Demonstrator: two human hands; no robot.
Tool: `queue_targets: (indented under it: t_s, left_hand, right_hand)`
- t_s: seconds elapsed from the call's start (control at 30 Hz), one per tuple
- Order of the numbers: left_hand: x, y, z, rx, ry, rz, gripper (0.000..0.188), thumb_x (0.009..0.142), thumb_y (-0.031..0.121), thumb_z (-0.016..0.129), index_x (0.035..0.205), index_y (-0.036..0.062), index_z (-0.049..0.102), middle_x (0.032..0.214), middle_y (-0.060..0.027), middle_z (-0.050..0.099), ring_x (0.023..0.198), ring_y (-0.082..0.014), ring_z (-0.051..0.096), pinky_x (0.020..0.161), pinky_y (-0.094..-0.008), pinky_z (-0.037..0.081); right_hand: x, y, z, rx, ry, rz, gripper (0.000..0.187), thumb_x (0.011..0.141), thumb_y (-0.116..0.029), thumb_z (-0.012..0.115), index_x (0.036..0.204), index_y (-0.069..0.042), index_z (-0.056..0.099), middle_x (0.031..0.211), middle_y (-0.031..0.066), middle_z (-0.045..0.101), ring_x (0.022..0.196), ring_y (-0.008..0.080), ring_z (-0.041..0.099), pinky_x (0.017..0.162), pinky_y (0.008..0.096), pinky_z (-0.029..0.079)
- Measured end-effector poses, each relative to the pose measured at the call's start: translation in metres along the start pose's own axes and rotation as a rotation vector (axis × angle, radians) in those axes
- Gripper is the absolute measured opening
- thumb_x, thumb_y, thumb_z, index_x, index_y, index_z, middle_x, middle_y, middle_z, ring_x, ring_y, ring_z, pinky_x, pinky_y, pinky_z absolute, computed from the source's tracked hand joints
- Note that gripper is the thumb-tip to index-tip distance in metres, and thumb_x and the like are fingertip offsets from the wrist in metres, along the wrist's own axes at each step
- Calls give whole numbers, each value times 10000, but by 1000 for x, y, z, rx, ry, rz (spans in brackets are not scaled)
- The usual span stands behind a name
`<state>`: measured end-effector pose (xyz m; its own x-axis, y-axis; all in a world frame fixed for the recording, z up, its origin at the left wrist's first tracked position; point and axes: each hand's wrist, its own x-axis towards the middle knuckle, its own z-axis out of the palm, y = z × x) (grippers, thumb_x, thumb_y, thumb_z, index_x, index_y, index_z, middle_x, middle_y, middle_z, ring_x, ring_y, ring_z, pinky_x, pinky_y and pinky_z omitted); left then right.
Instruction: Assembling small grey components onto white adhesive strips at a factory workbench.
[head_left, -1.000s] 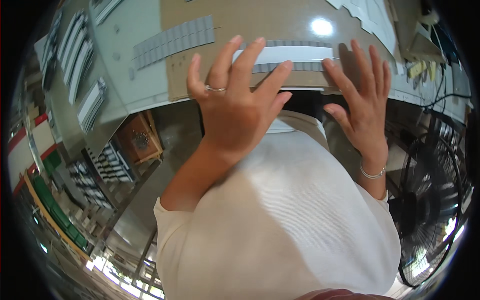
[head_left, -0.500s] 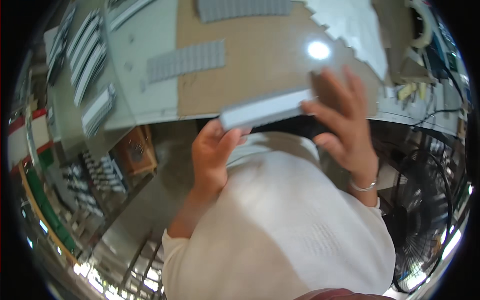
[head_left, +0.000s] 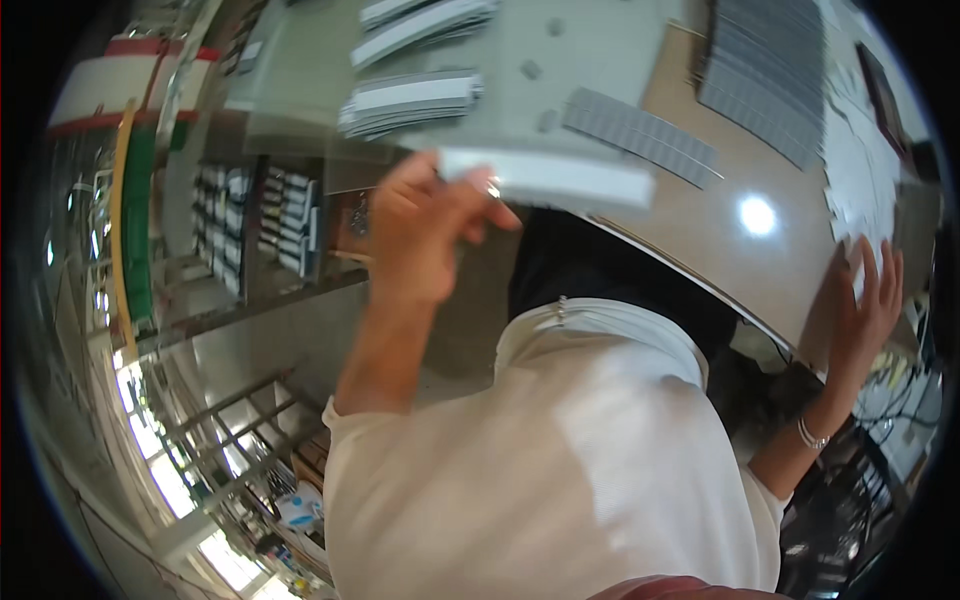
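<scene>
My left hand (head_left: 420, 225) pinches one end of a long white-faced strip with grey edges (head_left: 575, 180), held up over the table's near edge. Its far end points right and hangs free. Over on the right, my right hand (head_left: 868, 305) has its fingers apart and holds nothing; it is by the white sheets with a jagged edge (head_left: 858, 165), and whether it touches them I cannot tell. A grey ribbed strip (head_left: 640, 137) lies flat on the table, beyond the held one.
Stacks of similar white-and-grey strips (head_left: 412, 103) lie at the far left of the table. A larger grey ribbed block (head_left: 765, 80) rests on the brown board (head_left: 745, 255). Shelves of more strips (head_left: 220, 225) stand lower left; dark fan parts (head_left: 840, 500) show lower right.
The view has turned left. My right hand has left the strip and moved out to the right; my left hand has carried the strip leftward, toward the stacks.
</scene>
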<state>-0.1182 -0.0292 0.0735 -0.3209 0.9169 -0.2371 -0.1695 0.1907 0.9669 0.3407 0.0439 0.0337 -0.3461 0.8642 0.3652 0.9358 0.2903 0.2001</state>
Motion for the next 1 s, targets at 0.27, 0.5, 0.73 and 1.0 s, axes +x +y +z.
queue_targets:
  t_s: [0.27, 0.5, 0.73, 1.0]
  left_hand:
    - [70, 38, -118, 11, 208, -33, 189, 895, 134, 686, 1021, 4, 632, 841, -77, 692, 601, -93, 615, 462, -162, 369]
    - [64, 49, -97, 1336, 696, 362, 269, 841, 263, 732, 1014, 60, 698, 703, -55, 669, 596, -131, 603, 565, -298, 472]
    - [50, 6, 14, 1112, -218, 994, 147, 757, 51, 730, 900, 57, 696, 888, -57, 678, 816, -241, 631, 692, -332, 501]
    - [43, -21, 73, 1193, -608, 1046, 431, 781, 143, 712, 1197, 65, 633, 1271, -57, 607, 1244, -295, 510, 1086, -541, 268]
  right_hand:
    - [11, -21, 3, 77, 37, 7, 456, 877, -31, 643, 1309, -165, 583, 1381, 79, 527, 1345, 301, 433, 1078, 444, 372]
    - [-2, -34, -11, -10, -3, -8, 409, 886, -11, 620, 1270, -152, 612, 1377, 75, 528, 1346, 295, 434, 1093, 441, 349]
    - [4, -58, -20, 133, 46, 35, 394, 812, 17, 674, 1189, -78, 610, 1388, 97, 518, 1342, 321, 425, 1080, 447, 375]
    - [-35, -73, -43, 248, -117, 51, 505, 930, -390, 561, 1327, -79, 538, 1428, 97, 478, 1368, 326, 387, 1128, 491, 282]
